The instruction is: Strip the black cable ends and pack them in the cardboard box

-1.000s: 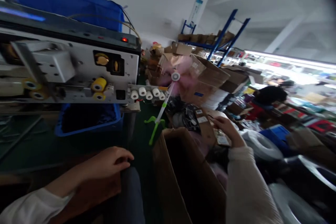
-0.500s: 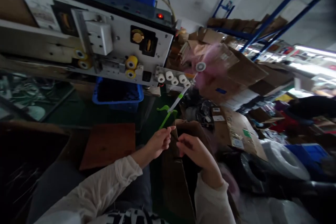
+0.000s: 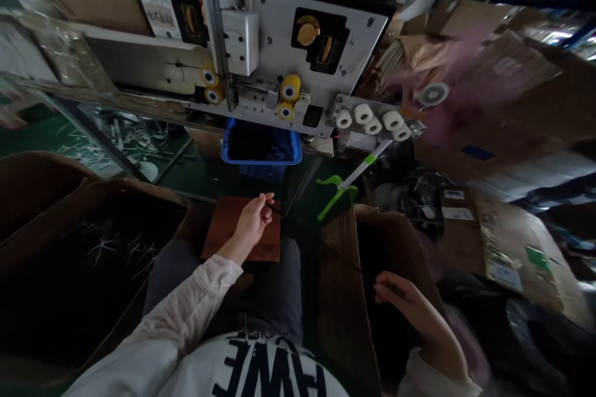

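Observation:
A thin dark cord (image 3: 342, 256) runs slantwise from one hand to the other, hard to follow against the dark floor. Its upper end is pinched in my left hand (image 3: 251, 223), which is over the reddish-brown board in front of my lap. Lower and to the right, my right hand (image 3: 407, 301) is closed with curled fingers at the cord's other stretch, above the open cardboard box (image 3: 339, 298). What lies inside those right fingers is partly hidden.
A machine with a pale panel (image 3: 274, 31), yellow rollers (image 3: 291, 87) and white rollers (image 3: 363, 114) stands ahead. Below it are a blue bin (image 3: 263, 161) and a green-footed stand (image 3: 333, 201). Another open box (image 3: 186, 217) holding dark material is at my left; cartons crowd the right.
My hands have moved apart: the left toward the board, the right lower and rightward over the box. The cord now stretches between them. My view has turned left.

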### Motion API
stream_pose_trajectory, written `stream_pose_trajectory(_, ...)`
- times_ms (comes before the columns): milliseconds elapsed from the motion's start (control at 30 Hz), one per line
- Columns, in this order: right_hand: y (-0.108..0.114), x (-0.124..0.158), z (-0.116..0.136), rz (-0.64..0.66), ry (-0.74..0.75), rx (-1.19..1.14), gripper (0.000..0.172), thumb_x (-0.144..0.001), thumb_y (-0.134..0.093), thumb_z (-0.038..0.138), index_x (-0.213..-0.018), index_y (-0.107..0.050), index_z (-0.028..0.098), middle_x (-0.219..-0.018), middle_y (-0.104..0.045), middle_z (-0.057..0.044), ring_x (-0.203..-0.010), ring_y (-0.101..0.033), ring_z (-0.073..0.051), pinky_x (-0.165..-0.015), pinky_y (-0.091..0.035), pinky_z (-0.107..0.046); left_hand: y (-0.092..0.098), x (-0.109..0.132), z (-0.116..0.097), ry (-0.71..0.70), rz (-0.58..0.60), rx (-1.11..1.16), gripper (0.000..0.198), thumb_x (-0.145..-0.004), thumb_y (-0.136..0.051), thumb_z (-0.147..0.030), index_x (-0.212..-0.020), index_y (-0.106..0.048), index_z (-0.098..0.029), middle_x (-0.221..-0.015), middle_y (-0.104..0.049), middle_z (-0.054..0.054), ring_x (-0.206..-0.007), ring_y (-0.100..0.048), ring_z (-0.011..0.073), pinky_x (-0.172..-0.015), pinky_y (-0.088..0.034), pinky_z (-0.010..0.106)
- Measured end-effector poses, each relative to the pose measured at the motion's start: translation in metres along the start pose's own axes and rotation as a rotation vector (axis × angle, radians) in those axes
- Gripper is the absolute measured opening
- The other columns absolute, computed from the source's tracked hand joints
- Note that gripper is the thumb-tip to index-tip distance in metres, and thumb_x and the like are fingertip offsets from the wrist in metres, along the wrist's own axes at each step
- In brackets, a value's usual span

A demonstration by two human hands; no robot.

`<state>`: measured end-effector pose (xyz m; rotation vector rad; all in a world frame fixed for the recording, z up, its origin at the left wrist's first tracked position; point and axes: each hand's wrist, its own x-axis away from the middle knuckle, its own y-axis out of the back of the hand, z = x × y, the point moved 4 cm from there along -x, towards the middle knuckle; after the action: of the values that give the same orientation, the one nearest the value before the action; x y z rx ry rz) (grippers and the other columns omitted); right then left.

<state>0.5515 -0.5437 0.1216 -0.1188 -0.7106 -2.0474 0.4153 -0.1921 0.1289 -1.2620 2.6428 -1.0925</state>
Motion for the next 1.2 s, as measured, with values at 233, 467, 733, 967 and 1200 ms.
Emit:
stream_pose_trajectory(233,-0.002,-0.015,-0.022,-0.028,-0.07,-0.042,0.033,-0.08,-0.058,0.051,-0.079,-0.06,0.018,-0.075,-0.059,-0.001,-0.073,-0.053,-0.016,-0.066,-0.044,-0.024,0.015,0.0,-0.025,-0.119,0.029,-0.062,0.036,-0.073,-0.069,-0.044,-0.094,-0.069,-0.014,-0.08,-0.064,0.004,-0.054,-0.051,0.0054,-0.048,-0.039,0.019)
stream_pose_trajectory(467,-0.024,-0.041,-0.049,0.117,-0.09,0.093,0.037,-0.077,-0.058,0.057,-0.082,-0.066,0.021,-0.079,-0.067,-0.004,-0.076,-0.061,-0.021,-0.068,-0.05,-0.028,0.02,0.006,-0.033,-0.162,0.09,-0.152,0.037,-0.077,-0.064,-0.046,-0.097,-0.069,-0.015,-0.08,-0.066,0.005,-0.055,-0.056,0.0074,-0.051,-0.044,0.021)
stream_pose_trajectory(733,-0.092,-0.098,-0.025,0.108,0.104,0.123,0.052,-0.078,-0.054,0.058,-0.113,-0.066,0.021,-0.114,-0.067,-0.01,-0.105,-0.062,-0.028,-0.092,-0.051,-0.042,0.027,0.019,-0.05,-0.204,0.141,-0.209,0.034,-0.081,-0.061,-0.044,-0.096,-0.071,-0.015,-0.078,-0.066,0.006,-0.054,-0.056,0.0084,-0.052,-0.046,0.022)
stream_pose_trajectory(967,-0.162,-0.126,0.12,0.025,0.654,-0.023,0.045,-0.094,-0.041,0.04,-0.136,-0.046,0.024,-0.138,-0.049,-0.008,-0.127,-0.044,-0.022,-0.108,-0.034,-0.042,0.021,0.03,-0.067,-0.208,0.166,-0.208,0.031,-0.08,-0.063,-0.041,-0.093,-0.072,-0.015,-0.076,-0.068,0.007,-0.055,-0.059,0.0099,-0.053,-0.046,0.023)
stream_pose_trajectory(1200,-0.176,-0.132,0.16,0.19,0.531,-0.297,0.034,-0.092,-0.046,0.045,-0.096,-0.064,0.016,-0.07,-0.066,-0.003,-0.069,-0.063,-0.016,-0.067,-0.049,-0.027,0.026,0.031,-0.1,-0.319,0.124,-0.261,0.031,-0.082,-0.061,-0.042,-0.095,-0.071,-0.015,-0.078,-0.068,0.007,-0.053,-0.055,0.0083,-0.05,-0.043,0.021)
